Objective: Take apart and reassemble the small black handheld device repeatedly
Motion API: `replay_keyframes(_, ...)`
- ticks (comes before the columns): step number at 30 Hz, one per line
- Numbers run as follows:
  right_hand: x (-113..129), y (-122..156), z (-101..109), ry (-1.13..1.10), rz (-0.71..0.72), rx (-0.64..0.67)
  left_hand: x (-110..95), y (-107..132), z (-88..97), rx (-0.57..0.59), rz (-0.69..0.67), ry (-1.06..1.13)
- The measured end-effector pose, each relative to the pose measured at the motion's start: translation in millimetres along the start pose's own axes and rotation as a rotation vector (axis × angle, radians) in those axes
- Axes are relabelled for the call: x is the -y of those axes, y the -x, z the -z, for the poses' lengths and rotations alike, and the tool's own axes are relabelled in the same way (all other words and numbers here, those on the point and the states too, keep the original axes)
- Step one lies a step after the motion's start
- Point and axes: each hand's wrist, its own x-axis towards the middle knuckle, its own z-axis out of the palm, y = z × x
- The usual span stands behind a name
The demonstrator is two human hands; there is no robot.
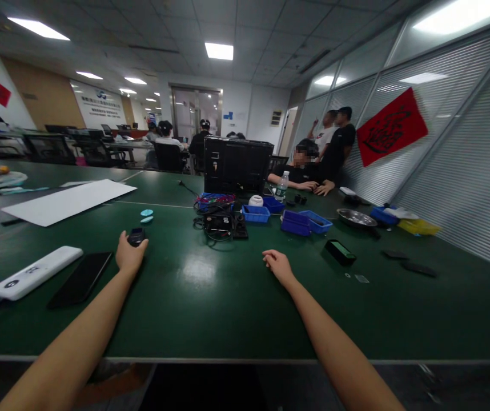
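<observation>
My left hand (130,256) is closed round a small black device (136,236) with a dark, screen-like face, held at the table top. Thumb and fingers sit on opposite sides of it. Just beyond are two small light-blue pieces (146,219). A flat black slab (80,279) lies left of my left forearm, beside a long white device (37,273) with digits on its face. My right hand (278,266) rests low over the green table (211,319), its fingers curled together with nothing visible in them. A black box with a green top (340,252) lies to its right.
Ahead stand a black monitor (239,165), tangled cables, blue trays (256,214), a white ball (256,200) and a bottle (282,186). A metal pan (356,218) is at right, white board (71,202) at left. A person leans on the far side; others are beyond.
</observation>
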Motion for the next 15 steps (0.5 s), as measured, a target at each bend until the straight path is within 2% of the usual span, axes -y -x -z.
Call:
replay_keyframes(5, -0.5, 0.2, 0.7, 0.023, 0.005, 0.012, -0.6, -2.4, 0.6, -0.047, 0.055, -0.031)
replay_keyframes(15, 3.1, 2.6, 4.2, -0.002, -0.027, 0.037, -1.7, -1.4, 1.9, 0.017, 0.083, -0.042)
